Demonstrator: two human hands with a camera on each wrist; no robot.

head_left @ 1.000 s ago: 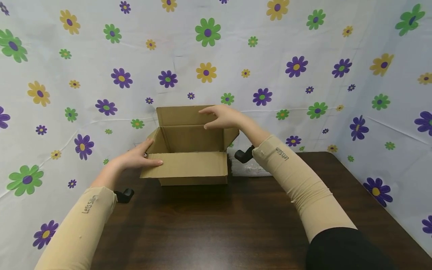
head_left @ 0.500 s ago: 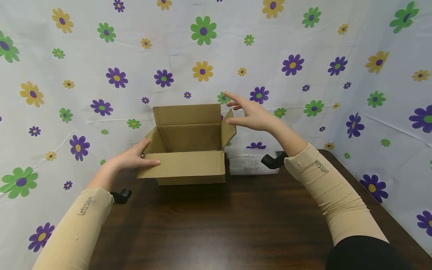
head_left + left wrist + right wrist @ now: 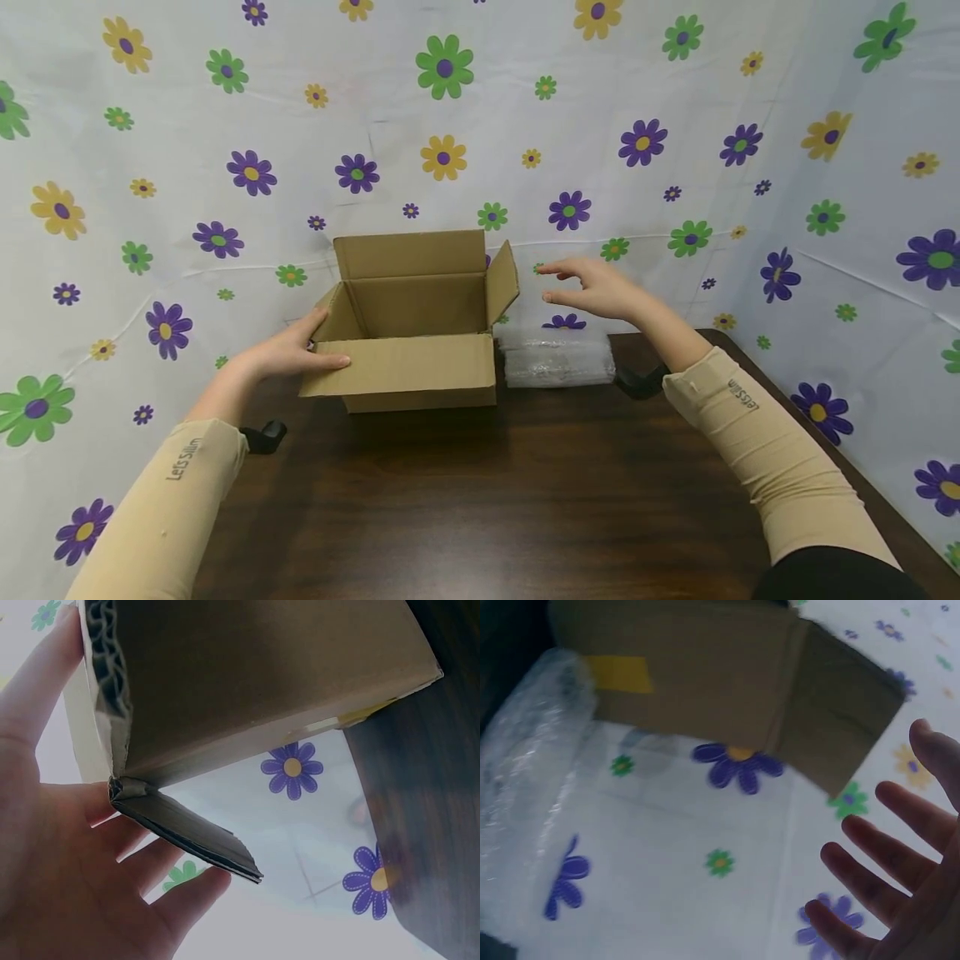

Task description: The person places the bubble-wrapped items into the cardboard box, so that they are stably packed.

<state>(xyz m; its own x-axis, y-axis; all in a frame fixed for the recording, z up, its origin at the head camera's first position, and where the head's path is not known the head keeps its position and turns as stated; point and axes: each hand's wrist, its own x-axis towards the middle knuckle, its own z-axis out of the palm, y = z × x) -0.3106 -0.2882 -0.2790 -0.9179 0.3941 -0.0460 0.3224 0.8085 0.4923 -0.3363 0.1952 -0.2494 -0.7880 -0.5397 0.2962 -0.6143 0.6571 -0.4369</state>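
Observation:
An open cardboard box (image 3: 420, 375) stands at the back of the table with its flaps spread. At its left corner my left hand (image 3: 288, 350) holds the flaps. The thumb lies across the front flap (image 3: 405, 364), and the other fingers are behind the side flap (image 3: 191, 829), as the left wrist view shows. Right of the box, my right hand (image 3: 592, 287) hovers with fingers extended and apart, touching nothing. Below it lies a bundle of clear bubble wrap (image 3: 558, 358); its contents cannot be made out. The right side flap (image 3: 840, 712) sticks out towards this hand.
The dark wooden table (image 3: 480, 500) extends in front of the box and to the right. A white sheet with a flower print (image 3: 300, 150) hangs close behind the box and along the right side.
My right hand has moved from above the box opening out to the right, then lower, over the bubble wrap. The right flap now stands uncovered. My left hand stays on the box.

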